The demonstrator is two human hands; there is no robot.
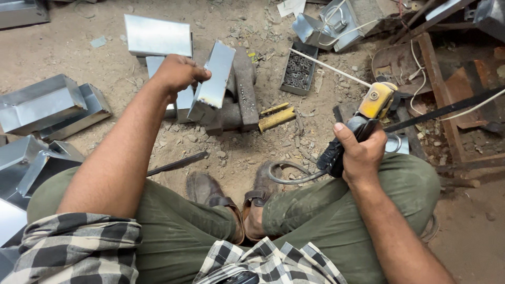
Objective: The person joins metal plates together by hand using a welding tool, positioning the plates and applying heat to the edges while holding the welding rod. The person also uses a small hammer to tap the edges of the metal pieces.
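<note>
A: Down on a dusty, rubble-strewn dirt floor, the person sits cross-legged in olive trousers and brown sandals.

B: Left hand grips a folded shiny sheet-metal box piece, tilted against a dark steel block on the ground.

A: Right hand is wrapped round a yellow-headed welding electrode holder, white rod jutting out up-left, grey cable looping by the feet.

B: Around them, more shiny metal boxes sit piled at left, and another lies beyond the block.

A: A small tray of dark washers sits behind, with rusty steel framing at right.
</note>
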